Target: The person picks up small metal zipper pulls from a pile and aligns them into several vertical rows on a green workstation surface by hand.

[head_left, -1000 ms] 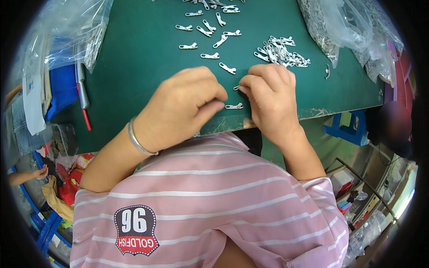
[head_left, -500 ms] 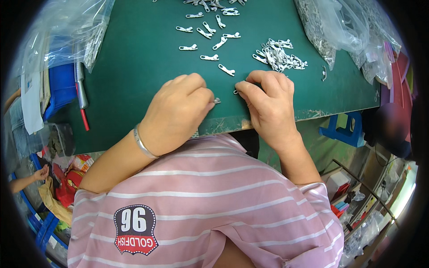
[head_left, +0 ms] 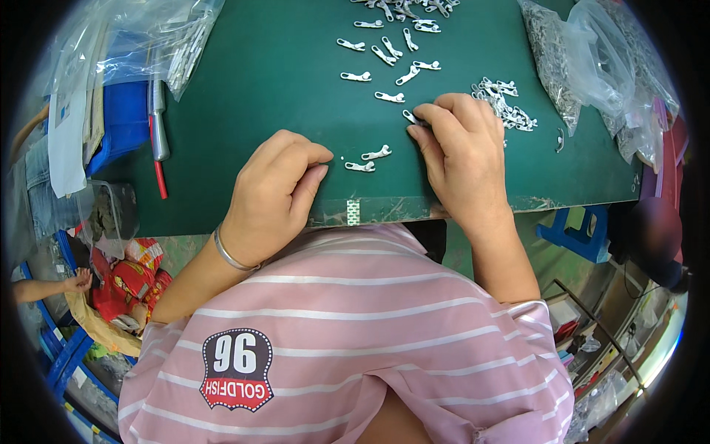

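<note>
Two silvery zipper sliders with pull tabs, one (head_left: 360,167) nearer and one (head_left: 377,152) farther, lie side by side on the green tabletop (head_left: 259,81) between my hands. My left hand (head_left: 274,181) is just left of them, thumb and forefinger apart, with nothing in it. Up and to the right, my right hand (head_left: 467,163) pinches another zipper slider (head_left: 409,116) at the table surface; the fingertips cover part of it. Ahead lie several loose sliders (head_left: 389,97). A heap of sliders (head_left: 521,118) shows beyond my right hand, partly hidden by it.
More sliders (head_left: 403,11) are piled at the far edge. Clear bags of grey parts (head_left: 551,66) stand far right. At left are a plastic bag (head_left: 126,37), a blue bin (head_left: 126,122) and a red-handled tool (head_left: 160,174). A blue stool (head_left: 577,233) stands right, beyond the table edge.
My left hand has let go of a slider and drawn back left. My right hand has moved forward to a loose slider. Two sliders now lie between the hands. The whole view has shifted slightly.
</note>
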`<state>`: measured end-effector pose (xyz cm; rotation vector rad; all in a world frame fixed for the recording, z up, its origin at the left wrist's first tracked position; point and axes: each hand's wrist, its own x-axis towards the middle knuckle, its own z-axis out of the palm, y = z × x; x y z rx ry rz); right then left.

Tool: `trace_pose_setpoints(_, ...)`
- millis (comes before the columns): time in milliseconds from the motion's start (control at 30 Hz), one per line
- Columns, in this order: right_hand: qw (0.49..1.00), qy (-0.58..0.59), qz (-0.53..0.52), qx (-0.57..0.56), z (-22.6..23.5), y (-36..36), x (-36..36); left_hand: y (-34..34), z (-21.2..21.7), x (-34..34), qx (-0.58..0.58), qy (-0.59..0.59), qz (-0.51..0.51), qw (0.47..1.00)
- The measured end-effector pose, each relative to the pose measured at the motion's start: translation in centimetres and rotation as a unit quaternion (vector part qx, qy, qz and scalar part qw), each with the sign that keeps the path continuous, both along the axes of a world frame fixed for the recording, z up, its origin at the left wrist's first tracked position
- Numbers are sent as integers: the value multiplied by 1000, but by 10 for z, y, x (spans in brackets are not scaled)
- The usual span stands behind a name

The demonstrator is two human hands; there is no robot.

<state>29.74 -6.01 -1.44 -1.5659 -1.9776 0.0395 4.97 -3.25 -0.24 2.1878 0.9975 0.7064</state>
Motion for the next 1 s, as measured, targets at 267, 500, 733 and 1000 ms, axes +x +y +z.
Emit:
trace_pose_setpoints(267, 998, 38, 48, 31, -6, -2, -18, -4, -4, 9, 19, -10, -17, 1000)
trace_pose_setpoints(500, 989, 69, 129, 1, 0, -8, -22, -2, -10, 14, 60, -12, -20, 998)
trace_pose_setpoints(733, 988, -4, 153, -4, -5, -19, -26, 0, -7, 12, 39, -13, -26, 999)
trace_pose_setpoints(1000, 990, -133, -35, 15, 17, -20, 57, 0, -8, 7, 10, -22, -29, 999)
